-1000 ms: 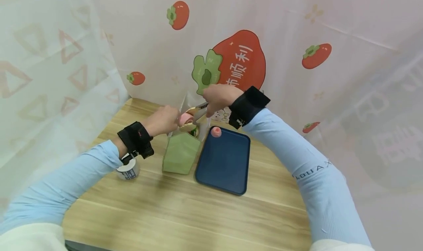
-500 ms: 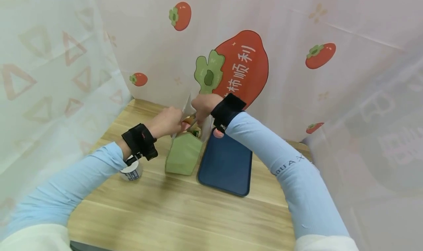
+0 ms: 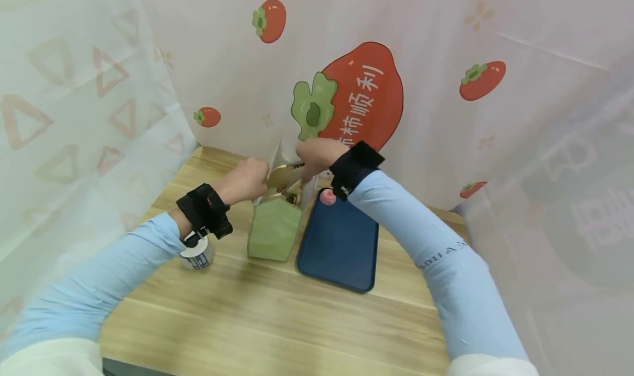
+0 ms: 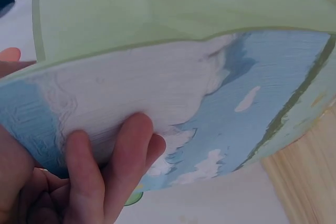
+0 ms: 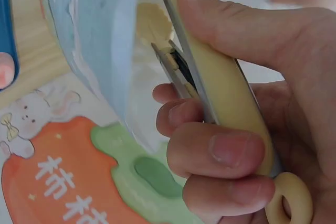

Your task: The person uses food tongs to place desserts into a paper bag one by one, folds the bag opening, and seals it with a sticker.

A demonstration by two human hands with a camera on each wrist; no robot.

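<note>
A green paper bag (image 3: 274,230) stands upright on the table, its top spread open. My left hand (image 3: 246,180) grips the bag's upper left edge; in the left wrist view the fingers (image 4: 131,140) lie against its blue-and-white printed side. My right hand (image 3: 319,156) holds tongs (image 5: 226,87) with pale yellow handles and a ring at the end, closely wrapped by fingers and thumb. The tongs point down into the bag's mouth. A flat tan piece (image 3: 283,176) and some dark green show in the opening; the deeper contents are hidden.
Right of the bag lies a dark blue tray (image 3: 339,249) with one pink rolled piece (image 3: 328,196) at its far left corner. A white, blue-printed round container (image 3: 196,255) stands under my left wrist. Printed curtains (image 3: 223,62) hang behind and beside the wooden table (image 3: 277,321).
A pink rolled piece at the tongs went down into the bag's opening and is out of sight there now. My right hand dipped down and left, then rose slightly rightward. My left hand stayed at the edge.
</note>
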